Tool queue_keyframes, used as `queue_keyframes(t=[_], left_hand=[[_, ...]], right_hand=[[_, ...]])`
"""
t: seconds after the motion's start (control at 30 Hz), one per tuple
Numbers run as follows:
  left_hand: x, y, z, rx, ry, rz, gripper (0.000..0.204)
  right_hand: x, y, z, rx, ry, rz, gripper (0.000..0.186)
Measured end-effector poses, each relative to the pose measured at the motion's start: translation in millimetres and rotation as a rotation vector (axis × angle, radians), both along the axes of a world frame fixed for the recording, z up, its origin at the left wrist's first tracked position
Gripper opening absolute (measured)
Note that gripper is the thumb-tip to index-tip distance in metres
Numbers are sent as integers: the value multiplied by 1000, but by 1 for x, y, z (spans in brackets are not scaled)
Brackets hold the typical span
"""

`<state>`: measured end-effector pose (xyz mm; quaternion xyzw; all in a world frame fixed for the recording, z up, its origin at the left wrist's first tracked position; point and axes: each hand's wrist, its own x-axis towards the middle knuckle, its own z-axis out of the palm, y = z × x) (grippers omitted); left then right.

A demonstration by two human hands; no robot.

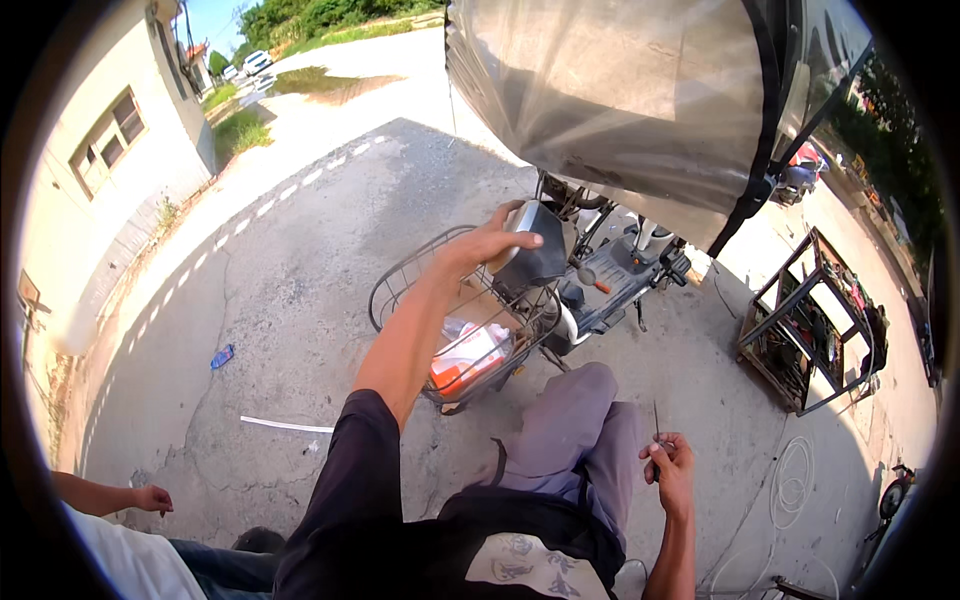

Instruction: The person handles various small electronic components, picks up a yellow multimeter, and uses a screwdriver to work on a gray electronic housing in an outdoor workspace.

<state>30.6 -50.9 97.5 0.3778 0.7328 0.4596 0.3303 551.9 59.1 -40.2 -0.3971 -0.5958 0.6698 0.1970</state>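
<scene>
My left hand [492, 243] is closed round a dark grey and silver rounded housing [532, 255], with the thumb on its near face and the fingers over its far side. It looks like a headlight housing and sits above the back of a wire basket [400, 272] at the front of an electric scooter [610, 285]. A white and orange package [470, 355] lies in that basket. Low on the right, beside my knee, my right hand [675, 468] holds a screwdriver [656, 425], its thin shaft pointing up and its dark handle mostly hidden by the fingers.
A clear plastic rain canopy [620, 90] hangs over the scooter. To the right stands a metal-frame cart [810, 320] with tools, and a coiled pale hose [792, 480] lies nearby. Another person's hand [152, 498] shows at lower left. A white strip [285, 425] lies on the concrete.
</scene>
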Motion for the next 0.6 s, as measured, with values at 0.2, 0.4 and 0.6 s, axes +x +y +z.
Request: queue_keyframes(t=[0.2, 0.4, 0.6], left_hand=[[-10, 11, -8, 4, -96, 81, 133], [-27, 8, 41, -103, -54, 32, 121], [-29, 29, 58, -410, 770, -224, 113]], right_hand=[[-62, 19, 63, 171, 77, 124, 24], [-85, 17, 79, 161, 154, 128, 33], [-66, 5, 63, 119, 111, 76, 35]])
